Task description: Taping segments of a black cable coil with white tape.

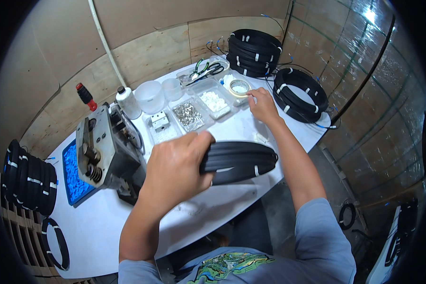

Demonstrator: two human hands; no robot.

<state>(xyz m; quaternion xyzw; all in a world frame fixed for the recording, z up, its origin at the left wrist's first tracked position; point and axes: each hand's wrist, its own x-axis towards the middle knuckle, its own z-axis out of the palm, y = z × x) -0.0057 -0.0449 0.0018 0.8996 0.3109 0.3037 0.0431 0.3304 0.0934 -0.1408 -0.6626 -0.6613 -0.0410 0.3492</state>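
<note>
My left hand (180, 165) is wrapped round a coil of black cable (244, 161), holding it up above the table's front edge. A white tie band shows on the coil's near side. My right hand (263, 105) reaches across to a roll of tape (239, 87) on the table. Its fingers are bent and drawn together beside the roll, close to a small clear piece (241, 101). What those fingertips hold, if anything, is too small to make out.
A metal press (110, 146) and a blue tray of blue connectors (73, 176) stand at left. Bins of metal parts (188, 115) and white parts (214, 102) sit mid-table, with scissors (208, 71) behind. Cable coils are stacked back right (254, 52) and far left (31, 180).
</note>
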